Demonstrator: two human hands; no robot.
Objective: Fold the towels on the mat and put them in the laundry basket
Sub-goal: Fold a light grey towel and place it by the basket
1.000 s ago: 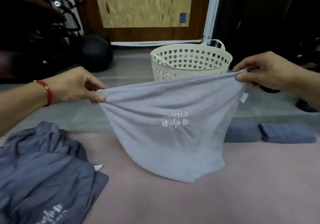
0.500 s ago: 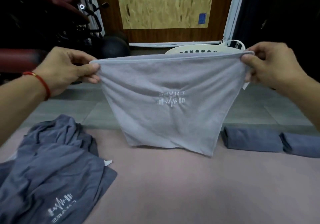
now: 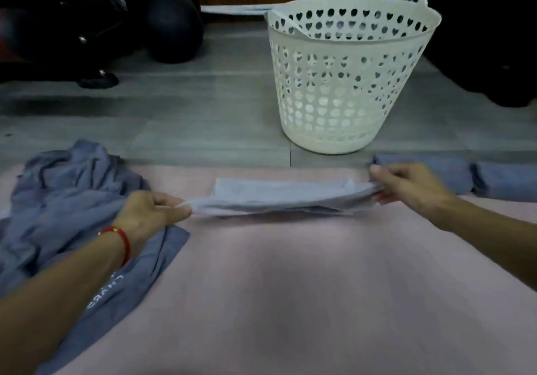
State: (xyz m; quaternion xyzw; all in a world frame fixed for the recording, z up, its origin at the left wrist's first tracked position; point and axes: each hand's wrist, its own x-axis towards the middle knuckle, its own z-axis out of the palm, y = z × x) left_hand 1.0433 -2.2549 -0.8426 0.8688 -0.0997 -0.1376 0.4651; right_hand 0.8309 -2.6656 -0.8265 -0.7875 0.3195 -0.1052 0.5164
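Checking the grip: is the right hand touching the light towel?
Touching. The head view shows the right hand pinching the light towel's end.

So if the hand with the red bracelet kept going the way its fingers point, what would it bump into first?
Probably the right hand, holding the other end of the light grey towel that the left hand pinches; only pink mat lies between.

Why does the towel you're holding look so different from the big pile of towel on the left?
The light grey towel is paler; the crumpled dark towel is a deeper blue-grey. The light one is stretched flat between the left hand and right hand; the dark one lies bunched and wrinkled, unfolded, partly under the left arm. White lettering shows on the dark one, none on the light one now. Both are on the pink mat.
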